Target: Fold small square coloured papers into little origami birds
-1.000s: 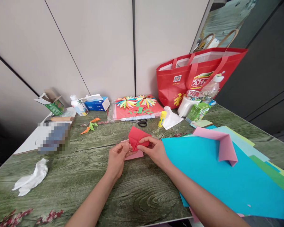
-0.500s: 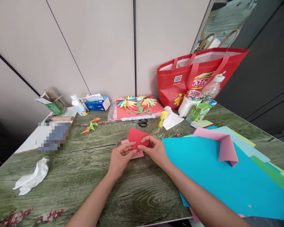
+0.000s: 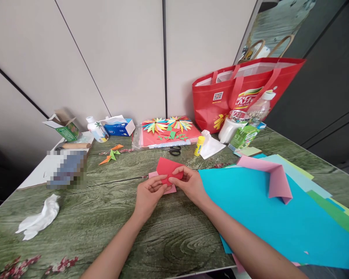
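A piece of red folded paper [image 3: 168,167] is held between both hands, above the middle of the table. My left hand [image 3: 149,194] pinches its lower left edge with thumb and fingers. On the right side, my right hand [image 3: 190,184] grips it, with the thumb pressed on the paper near the left fingertips. Beneath the red piece lies pink paper [image 3: 152,174] on the table, partly covered by the hands. Fingers hide the lower part of the red paper.
Blue paper sheets [image 3: 250,209] with a folded pink strip [image 3: 279,180] cover the right side. Behind the hands are black scissors [image 3: 175,150], a yellow glue stick [image 3: 199,146] and a red bag [image 3: 212,104]. Small folded paper pieces [image 3: 113,155] and crumpled tissue [image 3: 40,217] lie left.
Almost nothing differs. Both hands keep the same grip on the red paper, and the whole view has shifted very slightly.
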